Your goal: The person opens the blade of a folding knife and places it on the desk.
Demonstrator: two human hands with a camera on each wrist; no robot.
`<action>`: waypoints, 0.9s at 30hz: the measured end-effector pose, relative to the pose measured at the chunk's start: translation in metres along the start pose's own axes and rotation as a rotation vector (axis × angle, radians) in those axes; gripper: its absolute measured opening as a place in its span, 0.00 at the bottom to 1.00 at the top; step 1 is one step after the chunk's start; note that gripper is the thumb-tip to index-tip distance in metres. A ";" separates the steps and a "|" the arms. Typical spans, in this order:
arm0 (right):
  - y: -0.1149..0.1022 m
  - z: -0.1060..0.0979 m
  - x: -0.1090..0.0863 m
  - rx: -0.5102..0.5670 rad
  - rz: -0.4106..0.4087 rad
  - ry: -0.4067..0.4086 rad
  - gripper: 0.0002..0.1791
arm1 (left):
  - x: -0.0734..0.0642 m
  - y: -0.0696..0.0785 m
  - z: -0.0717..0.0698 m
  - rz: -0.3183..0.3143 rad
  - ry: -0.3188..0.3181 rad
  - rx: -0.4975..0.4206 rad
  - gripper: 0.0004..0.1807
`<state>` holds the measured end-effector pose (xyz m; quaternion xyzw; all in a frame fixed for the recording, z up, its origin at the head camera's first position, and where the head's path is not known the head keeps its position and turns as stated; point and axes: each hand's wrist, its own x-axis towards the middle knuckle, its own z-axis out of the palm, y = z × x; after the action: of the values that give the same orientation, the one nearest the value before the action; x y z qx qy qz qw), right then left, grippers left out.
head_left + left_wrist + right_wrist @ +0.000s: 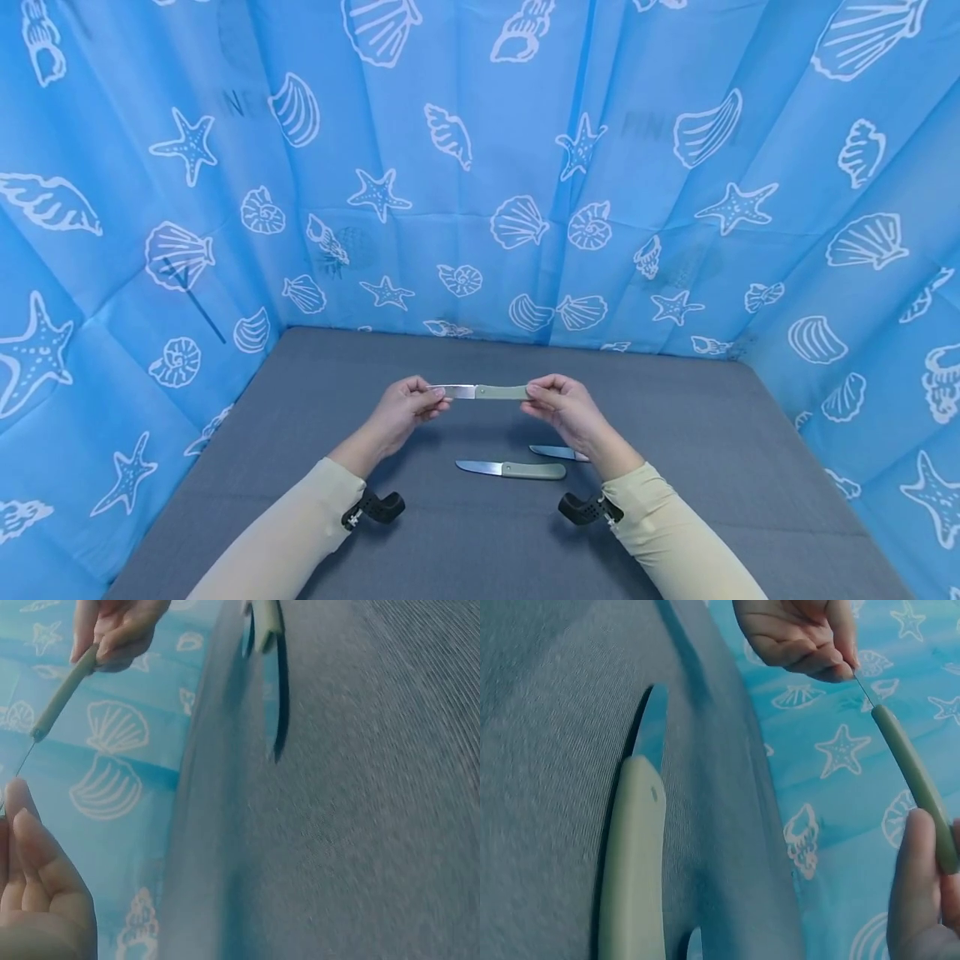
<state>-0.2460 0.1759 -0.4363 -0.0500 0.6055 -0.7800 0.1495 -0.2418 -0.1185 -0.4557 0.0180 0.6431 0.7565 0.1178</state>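
Note:
A small knife (501, 392) with a pale green handle is held level above the table between both hands. My left hand (406, 410) pinches its blade near the tip, thumb on the near face. At the other side my right hand (567, 410) grips the handle's end (922, 784) between thumb and fingers. In the left wrist view the knife's handle (66, 694) slants up to the right hand (124, 634). Below the hands, a second knife (534, 471) of the same kind lies on the table, blade to the left.
A third knife (555, 452) lies just behind the second, its handle hidden by the right wrist. The grey cloth-covered table (420, 550) ends at a blue curtain (480, 167) with white shell prints, which wraps the back and sides. Black wrist mounts (382, 507) hang under both sleeves.

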 end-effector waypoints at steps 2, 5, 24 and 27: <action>0.001 0.001 0.001 -0.095 0.009 0.001 0.06 | -0.001 -0.002 -0.004 -0.012 0.014 0.012 0.07; 0.005 0.003 0.003 -0.247 0.016 -0.010 0.09 | -0.001 -0.005 -0.010 -0.027 0.056 0.037 0.07; 0.029 0.016 0.011 -0.434 0.112 -0.064 0.12 | -0.009 -0.029 -0.036 -0.201 0.178 0.023 0.08; 0.032 0.019 0.011 -0.457 0.129 -0.069 0.11 | -0.009 -0.031 -0.039 -0.231 0.195 0.009 0.08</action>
<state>-0.2464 0.1483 -0.4628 -0.0704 0.7629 -0.6093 0.2045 -0.2353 -0.1538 -0.4919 -0.1292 0.6527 0.7331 0.1409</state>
